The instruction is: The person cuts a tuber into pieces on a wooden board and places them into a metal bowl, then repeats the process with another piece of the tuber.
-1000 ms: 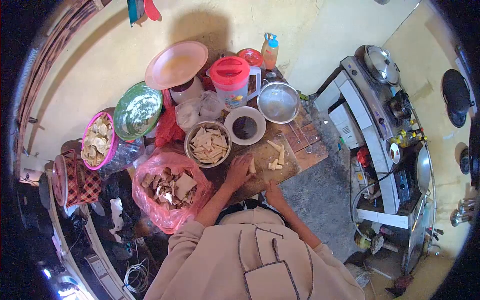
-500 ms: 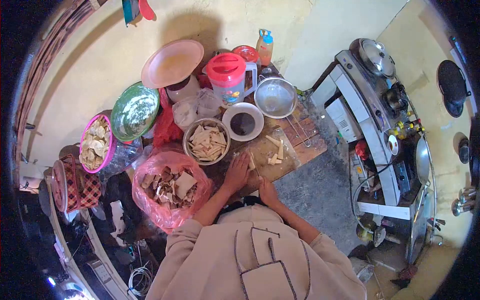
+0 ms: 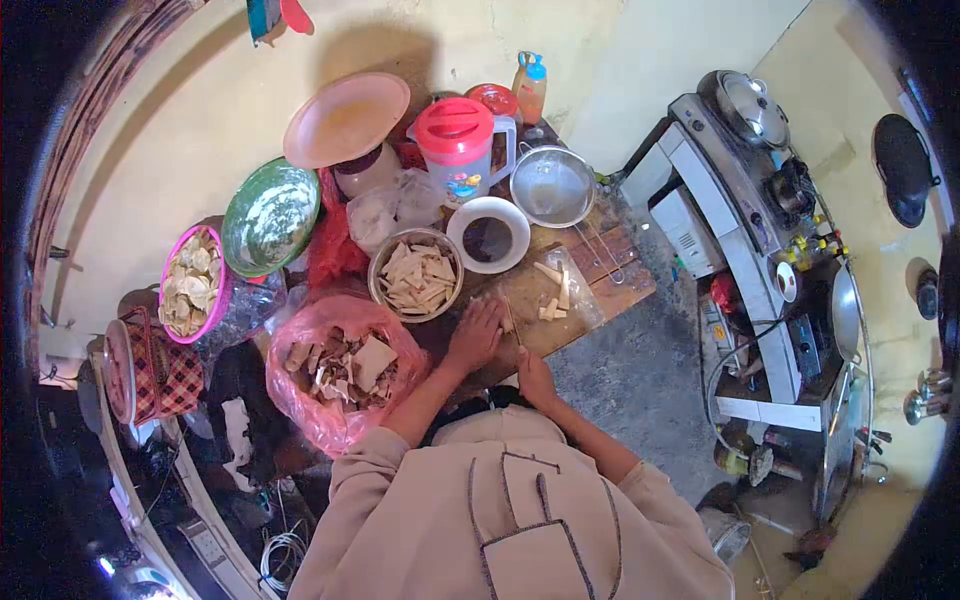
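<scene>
My left hand (image 3: pixel 477 333) lies low over the wooden board, fingers pressed together against a pale food piece (image 3: pixel 505 317) at their tips. My right hand (image 3: pixel 537 380) is wrapped around the handle of a knife (image 3: pixel 514 328), its blade pointing away from me beside that piece. Several pale cut pieces (image 3: pixel 553 296) lie on a clear plastic sheet (image 3: pixel 587 300) to the right. Just beyond my left hand stands a metal bowl (image 3: pixel 374 290) of pale strips. A pink plastic bag (image 3: pixel 305 412) with brown and whitish scraps sits left of my forearm.
Behind the board are a white bowl of dark liquid (image 3: pixel 488 240), a strainer (image 3: pixel 552 187) and a red-lidded pitcher (image 3: pixel 460 150). A green basin (image 3: pixel 270 218) and a pink-rimmed basket (image 3: pixel 165 290) are on the left. A stove counter (image 3: pixel 735 215) runs along the right.
The knife blade has shifted slightly right relative to my left fingertips. The view has tilted a little; both hands stay at nearly the same spot on the board.
</scene>
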The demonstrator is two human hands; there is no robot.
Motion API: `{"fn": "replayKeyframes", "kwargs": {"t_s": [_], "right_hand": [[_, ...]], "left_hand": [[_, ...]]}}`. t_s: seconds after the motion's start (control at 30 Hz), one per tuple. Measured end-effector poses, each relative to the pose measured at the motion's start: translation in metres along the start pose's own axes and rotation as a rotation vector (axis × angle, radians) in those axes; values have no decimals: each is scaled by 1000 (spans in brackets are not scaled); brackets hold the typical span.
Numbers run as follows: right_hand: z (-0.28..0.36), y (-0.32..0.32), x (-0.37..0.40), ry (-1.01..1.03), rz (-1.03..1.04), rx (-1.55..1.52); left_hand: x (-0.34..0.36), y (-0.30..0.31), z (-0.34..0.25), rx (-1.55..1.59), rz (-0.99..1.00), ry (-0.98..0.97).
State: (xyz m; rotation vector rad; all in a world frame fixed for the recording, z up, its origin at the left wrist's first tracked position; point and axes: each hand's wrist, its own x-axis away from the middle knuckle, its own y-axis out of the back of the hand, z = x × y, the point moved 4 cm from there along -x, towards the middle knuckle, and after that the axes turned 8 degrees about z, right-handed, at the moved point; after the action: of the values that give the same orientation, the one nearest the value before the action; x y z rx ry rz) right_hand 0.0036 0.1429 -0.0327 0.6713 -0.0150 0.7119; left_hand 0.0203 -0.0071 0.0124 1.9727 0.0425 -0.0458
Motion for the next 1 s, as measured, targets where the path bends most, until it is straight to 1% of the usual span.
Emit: {"fn": "replayKeyframes", "kwargs": {"t_s": [0.07,0.13,0.2,0.23,0.3,0.37,0.5,0.6,0.7,0.8,0.9,1.0], "right_hand": [[-4,-2,-1,-61,58,-11],[7,3,-1,-114,93,-14],[21,12,-1,-157,96,-10],[22,13,-1,-121,71,-39],[22,13,-3,-50,22,-98],[11,7,-8,-65,30,-37],[37,20,-7,-49,16,-19],[37,22,-14,-164,181,51],[45,30,-15,-49,229,85],[28,20,-19,-91,261,183],[14,12,-25,-106,234,89],[49,32,-21,33,272,57]], "left_hand": [[0,-1,-4,-61,3,-26],[1,-3,-7,-137,18,-49],[1,2,-10,-198,-63,-57],[1,4,-12,-229,-103,-61],[-1,2,-12,-259,-106,-41],[-4,0,-12,-256,-98,-19],[-8,2,-11,-195,-63,6],[-10,2,-7,-156,-81,-17],[-14,0,-4,-141,-86,-10],[-16,1,-3,-139,-108,-26],[-16,1,-3,-164,-143,-43],[-16,2,-1,-115,-160,-43]]}}
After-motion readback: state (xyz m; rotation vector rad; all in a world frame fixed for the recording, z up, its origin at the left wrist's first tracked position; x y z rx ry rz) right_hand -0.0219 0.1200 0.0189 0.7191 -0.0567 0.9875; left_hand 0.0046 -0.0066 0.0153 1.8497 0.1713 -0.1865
